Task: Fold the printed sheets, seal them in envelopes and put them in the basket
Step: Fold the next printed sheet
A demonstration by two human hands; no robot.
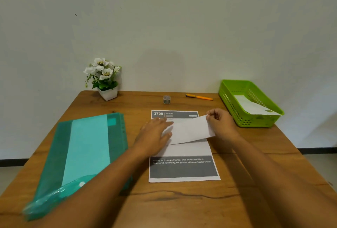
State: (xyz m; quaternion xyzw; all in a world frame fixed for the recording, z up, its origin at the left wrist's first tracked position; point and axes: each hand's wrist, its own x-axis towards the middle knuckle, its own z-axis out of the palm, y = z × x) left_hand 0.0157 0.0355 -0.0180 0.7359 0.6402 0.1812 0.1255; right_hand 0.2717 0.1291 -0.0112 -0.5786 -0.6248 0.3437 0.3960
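Fingers [212, 116] of the right hand [221, 123] are curled, pinching the right end of a blank white paper rectangle [191, 130], which is raised off what lies beneath. The left hand [155, 133] lies flat on its left end, fingers straight and close together. I cannot tell whether it is an envelope or a folded sheet. Under it, mid-table, the grey-and-white printed sheet [184, 168] lies unfolded on the wooden table [182, 204]. One white envelope [253, 106] sits in the green plastic basket [228, 100] at the far right corner, so I judge this is a fresh letter starting. Next I'd set the rectangle aside and crease the sheet squarely.
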